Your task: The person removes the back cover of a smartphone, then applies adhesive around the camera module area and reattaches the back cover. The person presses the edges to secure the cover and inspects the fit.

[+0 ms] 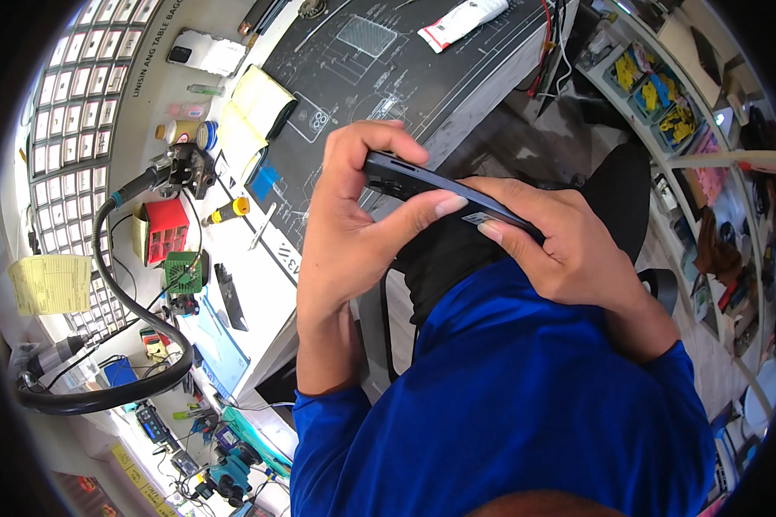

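Note:
A dark smartphone [422, 183] is held edge-up between my two hands, above my lap and off the near edge of the bench. My left hand [358, 202] grips its left end, thumb on the near face and fingers curled over the far side. At the other end, my right hand [560, 237] pinches the phone, its thumb near a small pale label on the near face. The narrow blue-grey side edge of the phone points up at me. Its far face is hidden.
A printed black work mat [353, 82] covers the bench, with a white packet [461, 21] and an open yellow notepad [246, 121] on it. A black flexible arm [103, 250] curves over the left side. Small-parts drawers [73, 112] stand far left; shelves with bins [647, 86] stand right.

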The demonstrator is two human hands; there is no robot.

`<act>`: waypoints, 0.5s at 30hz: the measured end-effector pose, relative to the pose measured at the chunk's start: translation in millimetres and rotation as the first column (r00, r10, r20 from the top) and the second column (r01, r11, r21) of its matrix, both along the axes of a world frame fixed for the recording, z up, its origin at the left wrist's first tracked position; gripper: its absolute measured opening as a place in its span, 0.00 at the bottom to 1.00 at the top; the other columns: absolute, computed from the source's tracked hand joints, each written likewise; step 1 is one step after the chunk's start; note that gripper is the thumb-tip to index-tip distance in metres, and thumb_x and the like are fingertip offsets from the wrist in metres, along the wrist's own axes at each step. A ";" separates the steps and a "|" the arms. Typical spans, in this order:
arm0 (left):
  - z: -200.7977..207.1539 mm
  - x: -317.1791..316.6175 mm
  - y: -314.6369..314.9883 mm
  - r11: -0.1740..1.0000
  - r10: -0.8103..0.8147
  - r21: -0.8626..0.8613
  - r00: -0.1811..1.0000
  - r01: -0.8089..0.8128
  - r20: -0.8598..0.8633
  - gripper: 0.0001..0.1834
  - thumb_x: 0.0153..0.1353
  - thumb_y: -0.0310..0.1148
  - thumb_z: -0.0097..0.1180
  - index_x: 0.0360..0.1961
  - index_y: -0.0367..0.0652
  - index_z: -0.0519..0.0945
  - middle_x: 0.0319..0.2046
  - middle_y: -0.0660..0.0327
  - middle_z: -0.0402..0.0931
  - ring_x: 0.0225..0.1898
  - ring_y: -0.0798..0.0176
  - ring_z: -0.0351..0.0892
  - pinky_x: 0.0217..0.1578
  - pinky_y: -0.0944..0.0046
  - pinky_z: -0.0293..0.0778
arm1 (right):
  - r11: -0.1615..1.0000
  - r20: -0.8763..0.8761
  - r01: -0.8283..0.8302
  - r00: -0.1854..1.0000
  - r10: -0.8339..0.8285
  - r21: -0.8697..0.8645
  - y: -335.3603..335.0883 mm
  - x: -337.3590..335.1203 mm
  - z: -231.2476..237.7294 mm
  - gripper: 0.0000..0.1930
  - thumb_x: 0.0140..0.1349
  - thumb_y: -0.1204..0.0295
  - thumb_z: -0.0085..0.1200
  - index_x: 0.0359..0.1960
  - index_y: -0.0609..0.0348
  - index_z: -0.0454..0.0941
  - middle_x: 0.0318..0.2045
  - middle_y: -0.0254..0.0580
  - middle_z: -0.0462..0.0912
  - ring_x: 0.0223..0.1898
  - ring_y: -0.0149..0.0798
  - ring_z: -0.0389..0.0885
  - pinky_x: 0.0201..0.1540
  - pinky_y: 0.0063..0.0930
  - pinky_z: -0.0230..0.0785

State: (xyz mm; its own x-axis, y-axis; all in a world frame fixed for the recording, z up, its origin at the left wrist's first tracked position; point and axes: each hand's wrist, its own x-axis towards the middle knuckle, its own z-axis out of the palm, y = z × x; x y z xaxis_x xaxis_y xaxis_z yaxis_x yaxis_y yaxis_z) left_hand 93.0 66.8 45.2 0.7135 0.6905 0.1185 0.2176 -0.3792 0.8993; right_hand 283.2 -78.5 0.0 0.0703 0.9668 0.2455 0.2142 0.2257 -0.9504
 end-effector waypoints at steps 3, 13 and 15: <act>1.3 3.7 -5.7 0.998 0.011 -0.059 1.000 -0.011 -0.005 0.24 0.50 0.27 0.81 0.46 0.45 0.80 0.40 0.63 0.78 0.58 0.59 0.74 0.72 0.51 0.57 | 0.996 0.008 -0.032 0.999 0.032 -0.085 -2.5 1.4 5.7 0.22 0.69 0.77 0.56 0.66 0.63 0.76 0.40 0.55 0.87 0.31 0.53 0.86 0.36 0.38 0.76; -10.0 -6.5 -2.3 0.992 -0.035 -0.125 0.999 0.034 -0.011 0.17 0.60 0.33 0.75 0.46 0.43 0.82 0.47 0.60 0.78 0.60 0.57 0.74 0.63 0.57 0.68 | 0.993 -0.006 -0.045 0.999 0.044 -0.106 -4.2 2.8 -1.4 0.20 0.69 0.77 0.56 0.63 0.61 0.78 0.31 0.54 0.85 0.25 0.49 0.82 0.31 0.35 0.71; -6.3 -6.7 -4.0 0.967 -0.009 -0.254 0.999 -0.002 -0.041 0.16 0.62 0.32 0.74 0.47 0.42 0.83 0.46 0.61 0.80 0.56 0.61 0.77 0.60 0.60 0.70 | 0.989 -0.038 -0.066 0.997 0.061 -0.131 -4.6 6.3 -1.9 0.19 0.68 0.77 0.57 0.61 0.61 0.79 0.31 0.53 0.85 0.25 0.49 0.82 0.32 0.35 0.71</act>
State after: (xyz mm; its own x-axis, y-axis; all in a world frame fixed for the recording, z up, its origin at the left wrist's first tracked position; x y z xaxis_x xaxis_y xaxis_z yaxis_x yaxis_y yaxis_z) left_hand 86.3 62.8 39.0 0.7164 0.6919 -0.0896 0.2555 -0.1407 0.9565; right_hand 289.5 -83.2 -1.9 0.0137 0.9934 0.1135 0.1707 0.1095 -0.9792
